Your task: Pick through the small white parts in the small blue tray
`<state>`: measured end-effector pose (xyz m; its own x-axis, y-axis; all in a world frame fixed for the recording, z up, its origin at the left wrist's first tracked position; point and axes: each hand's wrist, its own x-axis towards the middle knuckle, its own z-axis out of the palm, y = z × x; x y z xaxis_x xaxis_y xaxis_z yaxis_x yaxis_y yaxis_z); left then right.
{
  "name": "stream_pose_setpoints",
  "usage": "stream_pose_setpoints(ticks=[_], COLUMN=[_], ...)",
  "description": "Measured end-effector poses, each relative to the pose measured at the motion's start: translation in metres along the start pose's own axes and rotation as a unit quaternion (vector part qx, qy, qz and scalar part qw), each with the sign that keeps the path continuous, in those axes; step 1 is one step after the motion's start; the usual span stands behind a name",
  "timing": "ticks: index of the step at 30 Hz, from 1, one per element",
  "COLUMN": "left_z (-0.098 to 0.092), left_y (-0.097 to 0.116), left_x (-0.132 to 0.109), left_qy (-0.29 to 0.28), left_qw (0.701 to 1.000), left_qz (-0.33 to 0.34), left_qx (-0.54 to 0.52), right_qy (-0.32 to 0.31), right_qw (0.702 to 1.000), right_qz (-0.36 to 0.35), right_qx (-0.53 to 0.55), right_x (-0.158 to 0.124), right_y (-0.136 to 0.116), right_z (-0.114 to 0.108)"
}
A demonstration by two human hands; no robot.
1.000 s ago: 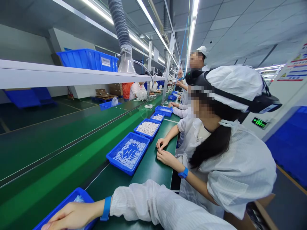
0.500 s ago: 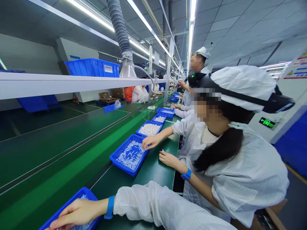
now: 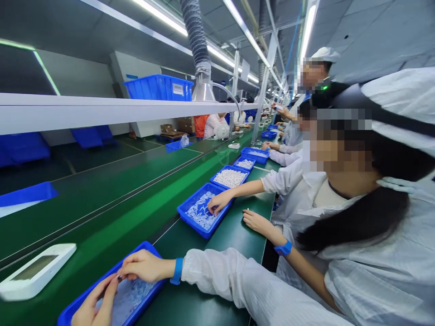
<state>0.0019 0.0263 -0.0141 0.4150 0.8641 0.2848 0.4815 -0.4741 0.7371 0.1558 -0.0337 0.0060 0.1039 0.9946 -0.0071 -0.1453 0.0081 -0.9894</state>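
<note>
Over the near blue tray (image 3: 149, 301), my right hand (image 3: 146, 266) comes in from the right, a blue band on its wrist. Its thumb and fingers are pinched together. My left hand (image 3: 95, 302) rises from the bottom edge, thumb and finger also closed, and its fingertips meet those of the right. Between them is a tiny dark-tipped piece, mostly covered by the fingers and too small to name. Below the hands, small whitish translucent pieces (image 3: 141, 290) lie loose in the tray.
A co-worker's hand (image 3: 220, 202) dips into the farther blue tray (image 3: 190, 219); their other hand (image 3: 256, 222) rests by the bench edge. A white device with a grey display (image 3: 41, 269) sits at left. A shelf (image 3: 102, 111) crosses above, carrying a blue bin (image 3: 152, 87).
The view has swung left, bringing in the white device. My left hand has appeared, and my right hand has lifted to meet it. The co-worker's hand has gone into their tray.
</note>
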Motion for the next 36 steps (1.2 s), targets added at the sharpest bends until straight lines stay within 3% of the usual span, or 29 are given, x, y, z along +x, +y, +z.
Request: stream_pose_setpoints(ticks=[2, 7, 14, 18, 27, 36], left_z=[-0.004, -0.009, -0.010, -0.012, -0.011, -0.007], left_y=[0.011, 0.023, 0.018, 0.018, 0.022, 0.021], left_x=[-0.004, -0.009, -0.013, -0.013, -0.016, -0.020], left_qy=[-0.023, -0.030, 0.055, 0.069, 0.054, 0.099], left_qw=[0.999, 0.996, 0.995, 0.995, 0.987, 0.964], left_qz=[-0.007, 0.057, 0.079, 0.076, 0.110, 0.186], left_qx=[-0.035, -0.058, -0.016, 0.011, 0.102, 0.160], right_qy=[0.000, -0.012, -0.101, -0.131, -0.099, -0.069], right_qw=[1.000, 0.999, 0.988, 0.969, 0.939, 0.896], right_qz=[-0.010, -0.047, -0.073, -0.106, -0.144, -0.209], right_qx=[0.007, 0.006, -0.089, -0.180, -0.296, -0.385], right_x=[-0.002, -0.003, -0.005, -0.009, -0.008, -0.010], right_y=[-0.003, -0.006, -0.002, -0.005, -0.008, -0.004], right_z=[0.001, 0.003, 0.008, 0.009, 0.009, 0.010])
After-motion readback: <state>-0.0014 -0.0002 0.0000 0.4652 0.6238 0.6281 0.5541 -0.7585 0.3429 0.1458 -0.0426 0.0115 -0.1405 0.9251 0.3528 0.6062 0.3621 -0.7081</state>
